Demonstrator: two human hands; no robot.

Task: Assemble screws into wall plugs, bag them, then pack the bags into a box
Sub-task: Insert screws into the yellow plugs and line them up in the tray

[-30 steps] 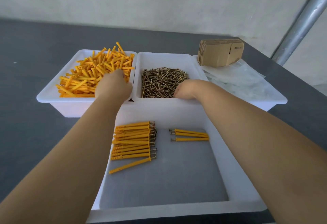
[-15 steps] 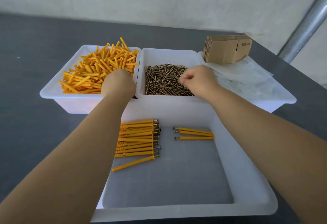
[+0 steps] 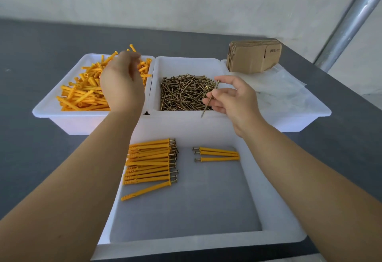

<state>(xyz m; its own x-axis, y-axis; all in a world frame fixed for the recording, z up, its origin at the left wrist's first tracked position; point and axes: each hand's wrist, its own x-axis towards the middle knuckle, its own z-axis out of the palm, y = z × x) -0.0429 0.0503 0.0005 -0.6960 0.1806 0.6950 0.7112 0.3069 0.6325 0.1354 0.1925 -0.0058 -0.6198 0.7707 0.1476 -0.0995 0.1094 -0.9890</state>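
My left hand [image 3: 122, 88] hovers over the tray [image 3: 41, 112] of loose orange wall plugs [image 3: 82, 94]. Its fingertips are blurred and curl down out of sight, so I cannot tell whether they hold a plug. My right hand [image 3: 233, 100] pinches one brass screw [image 3: 209, 101], tilted point down, above the near edge of the screw tray [image 3: 186, 63] and its pile of screws [image 3: 182, 94]. In the near tray [image 3: 279, 210] lie a row of several assembled plugs [image 3: 151, 162] on the left and three more assembled plugs [image 3: 217, 154] on the right.
A stack of flat cardboard boxes [image 3: 254, 57] stands at the back right, above a tray of clear plastic bags [image 3: 283, 90]. A metal pole [image 3: 349, 19] rises at the far right. The trays sit on a dark grey table.
My right hand has lifted out of the screw pile with a single screw pinched in it. My left hand has risen from the plugs and moved farther back over that tray.
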